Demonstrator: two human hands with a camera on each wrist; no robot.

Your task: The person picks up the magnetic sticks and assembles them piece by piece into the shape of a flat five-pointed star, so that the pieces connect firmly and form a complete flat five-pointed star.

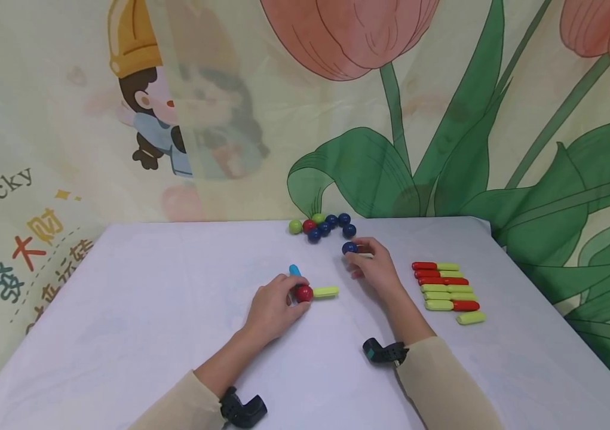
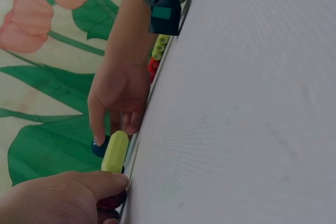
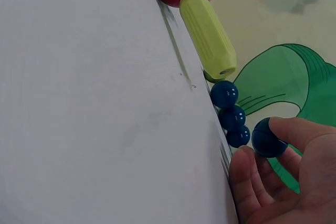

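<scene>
My left hand (image 1: 275, 307) pinches a red ball (image 1: 304, 293) between thumb and fingers near the table's middle. A yellow-green rod (image 1: 326, 291) sticks out of that ball to the right, and a blue rod (image 1: 294, 270) points away from it toward the back. In my right hand (image 1: 373, 263) a dark blue ball (image 1: 350, 248) is pinched between thumb and fingertips, to the right of and behind the red ball. The right wrist view shows the same blue ball (image 3: 266, 139) apart from the rod's free end, which has a small hole.
At the table's back edge lies a cluster of balls: several dark blue balls (image 1: 331, 221), a red one (image 1: 309, 226) and green ones (image 1: 295, 226). On the right, red and yellow-green rods (image 1: 447, 289) lie in rows, with a single yellow-green rod (image 1: 471, 318) nearest. A printed cloth (image 1: 358, 173) hangs behind.
</scene>
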